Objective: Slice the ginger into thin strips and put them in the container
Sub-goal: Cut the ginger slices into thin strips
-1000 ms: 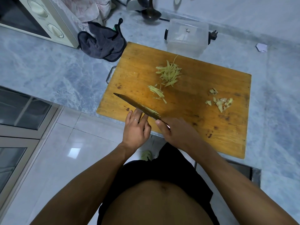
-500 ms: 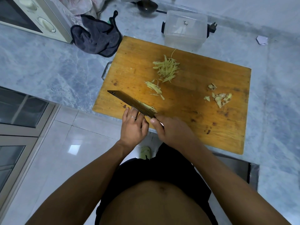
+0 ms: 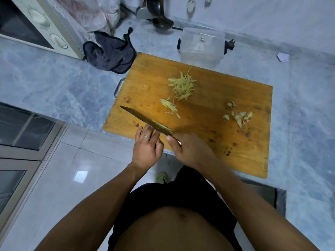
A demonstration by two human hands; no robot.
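At the near edge of the cutting board [image 3: 208, 142], the right hand [image 3: 190, 151] has its grip wrapped around the knife [image 3: 145, 119]. The left hand [image 3: 147, 149] lays straight fingers against the blade, where a few ginger bits stick. Farther in on the board lie a small bunch of strips [image 3: 169, 105], then a bigger pile of strips [image 3: 183, 86]. Ginger scraps [image 3: 239, 115] sit to the right. Past the board's far edge stands the clear container [image 3: 201, 46] on the counter [image 3: 54, 78].

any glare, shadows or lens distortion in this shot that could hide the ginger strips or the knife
Head view: wide-angle lens bends the counter edge and cutting board; dim, soft light throws a shadow off the right hand across the board, clear of the ginger strips. A bright window glare sits on the floor tile, away from the work. The knife and the left hand stay sharp.
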